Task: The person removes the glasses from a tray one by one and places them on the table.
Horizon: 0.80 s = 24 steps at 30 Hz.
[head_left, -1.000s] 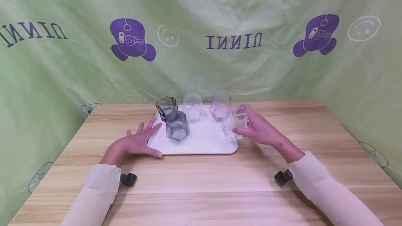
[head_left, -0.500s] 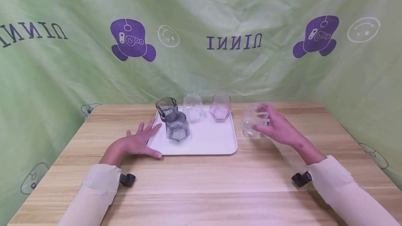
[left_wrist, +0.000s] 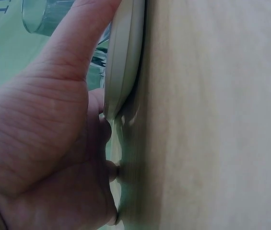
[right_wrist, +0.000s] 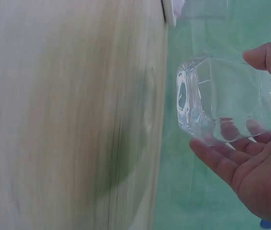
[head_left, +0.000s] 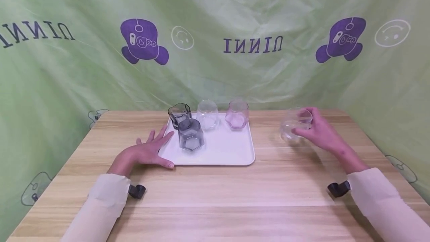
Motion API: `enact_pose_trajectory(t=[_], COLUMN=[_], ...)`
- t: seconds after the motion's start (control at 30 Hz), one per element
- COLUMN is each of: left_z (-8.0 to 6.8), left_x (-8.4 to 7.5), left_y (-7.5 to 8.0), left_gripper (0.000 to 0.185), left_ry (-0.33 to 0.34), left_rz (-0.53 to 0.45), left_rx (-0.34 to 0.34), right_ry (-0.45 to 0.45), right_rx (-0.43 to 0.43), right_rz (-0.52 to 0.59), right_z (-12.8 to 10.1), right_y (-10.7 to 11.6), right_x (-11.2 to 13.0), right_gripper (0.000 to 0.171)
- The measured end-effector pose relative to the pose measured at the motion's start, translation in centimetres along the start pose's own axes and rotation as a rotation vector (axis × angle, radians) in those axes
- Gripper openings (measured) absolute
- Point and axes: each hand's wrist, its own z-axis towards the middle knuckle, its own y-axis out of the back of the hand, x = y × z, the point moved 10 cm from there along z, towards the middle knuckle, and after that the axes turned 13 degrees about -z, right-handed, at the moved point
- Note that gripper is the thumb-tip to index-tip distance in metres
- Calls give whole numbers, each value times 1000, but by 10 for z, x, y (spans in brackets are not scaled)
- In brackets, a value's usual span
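My right hand [head_left: 319,130] grips a clear glass [right_wrist: 226,100] between thumb and fingers, to the right of the white tray [head_left: 228,152]. In the right wrist view the glass hangs above the tabletop, apart from it. My left hand [head_left: 147,152] rests at the tray's left front corner with its fingers spread; its thumb lies along the tray's rim in the left wrist view. On the tray stand a dark wavy glass [head_left: 179,113], a grey glass [head_left: 190,135], another clear glass [head_left: 208,115] and a pink-tinted glass [head_left: 237,115].
The wooden table [head_left: 215,204] reaches to a green printed cloth [head_left: 208,74] that hangs behind it and at both sides. A black wrist camera [head_left: 137,191] sits at the left cuff, and another wrist camera [head_left: 338,189] at the right one.
My right hand has carried the clear glass from over the tray's right side out to the right, beyond the tray. The left hand and the glasses on the tray stay where they were.
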Motion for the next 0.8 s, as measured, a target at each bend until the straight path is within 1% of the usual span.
enact_pose_trajectory(t=[0.13, 0.33, 0.43, 0.6, 0.8], left_z=[0, -1, -1, 0, 1], left_x=[1, 1, 1, 1, 3], left_y=[1, 1, 2, 3, 1], left_gripper=[129, 130, 130, 128, 129], left_ry=[1, 11, 10, -1, 6], left_rz=[-4, -4, -1, 11, 2], left_rx=[-2, 0, 1, -1, 8], right_ry=[-34, -147, -187, -226, -291], right_rx=[-12, -31, -46, -70, -51], right_rz=[-9, -40, -49, -58, -48], right_z=[-1, -3, -4, -4, -8], right_y=[10, 22, 27, 35, 40], right_x=[-14, -47, -61, -76, -92], right_gripper=[75, 82, 85, 92, 103])
